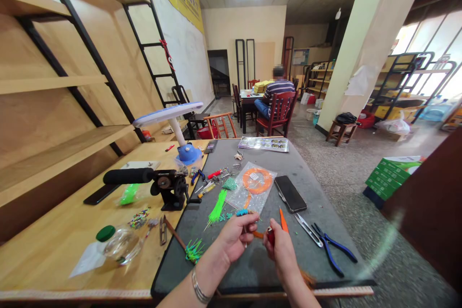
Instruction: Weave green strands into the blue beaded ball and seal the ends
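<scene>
My left hand (238, 236) is closed, its fingertips pinching a small blue beaded piece (242, 212). My right hand (283, 245) is closed round a small red lighter (270, 235), mostly hidden by the fingers. A short orange cord (258, 234) shows between the two hands. Beyond the right hand lie orange tweezers (283, 222), with silver thread snips (309, 230) and blue-handled pliers (334, 249) to their right. A clear plastic bag (234, 197) with a coil of orange cord (257, 181) lies past the left hand, beside bright green strands (218, 208) and loose teal beads (226, 216).
A black phone (290, 193) lies on the grey mat (306, 168). Left of it stand a hand-cranked device (169, 187), a blue-based lamp (188, 153) and a green-lidded jar (121, 245). A person (277, 89) sits at a far table. Green boxes (393, 175) stand right.
</scene>
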`<state>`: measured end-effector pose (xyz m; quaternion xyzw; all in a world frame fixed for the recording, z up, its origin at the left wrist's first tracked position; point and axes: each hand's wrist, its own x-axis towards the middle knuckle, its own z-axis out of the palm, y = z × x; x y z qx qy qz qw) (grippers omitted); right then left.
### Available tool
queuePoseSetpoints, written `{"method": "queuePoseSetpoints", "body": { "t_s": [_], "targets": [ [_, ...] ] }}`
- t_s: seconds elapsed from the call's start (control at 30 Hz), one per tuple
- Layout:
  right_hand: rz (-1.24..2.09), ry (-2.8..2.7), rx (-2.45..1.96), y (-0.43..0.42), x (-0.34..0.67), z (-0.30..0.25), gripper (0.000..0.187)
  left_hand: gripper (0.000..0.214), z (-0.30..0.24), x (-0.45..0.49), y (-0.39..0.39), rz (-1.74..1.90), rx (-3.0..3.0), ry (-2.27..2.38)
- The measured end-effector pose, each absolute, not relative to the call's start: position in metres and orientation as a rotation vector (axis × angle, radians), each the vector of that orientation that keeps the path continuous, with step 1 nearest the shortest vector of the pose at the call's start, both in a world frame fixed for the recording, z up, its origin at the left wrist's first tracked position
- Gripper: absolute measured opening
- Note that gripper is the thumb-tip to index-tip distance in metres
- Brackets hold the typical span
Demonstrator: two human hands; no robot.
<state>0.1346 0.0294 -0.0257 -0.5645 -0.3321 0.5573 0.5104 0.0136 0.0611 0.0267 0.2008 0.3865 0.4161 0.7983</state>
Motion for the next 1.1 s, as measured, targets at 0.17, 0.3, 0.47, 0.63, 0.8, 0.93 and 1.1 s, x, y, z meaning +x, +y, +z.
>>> {"method": "queuePoseSetpoints", "body": {
  "t_s": [0.17,0.3,0.47,0.63,0.8,0.93,1.1],
  "targets": [
    [1.31,-0.855,-1.335,0.037,0.123,-0.032,0.055,0.026,0.036,0.009,0.064,0.937,0.572,0.878],
    [1.339,-0.895,-1.321,0.042,0.115,-0.033,0.056,0.029,0.039,0.005,0.067,0.959,0.629,0.883],
    [1.341,-0.937,-1.249,0.043,0.113,-0.023,0.055,0.031,0.035,0.001,0.07,0.93,0.651,0.836],
    [1.354,-0.951,-1.211,0.04,0.113,-0.016,0.057,0.03,0.035,0.0,0.071,0.964,0.688,0.842],
    [1.362,-0.916,-1.2,0.042,0.109,-0.016,0.055,0.033,0.043,0.0,0.071,0.98,0.73,0.874],
    [1.376,-0.884,-1.167,0.044,0.106,-0.016,0.053,0.034,0.047,-0.002,0.069,0.992,0.774,0.892],
    [1.328,-0.929,-1.179,0.044,0.105,-0.017,0.052,0.032,0.048,-0.003,0.068,0.99,0.832,0.907]
  ]
}}
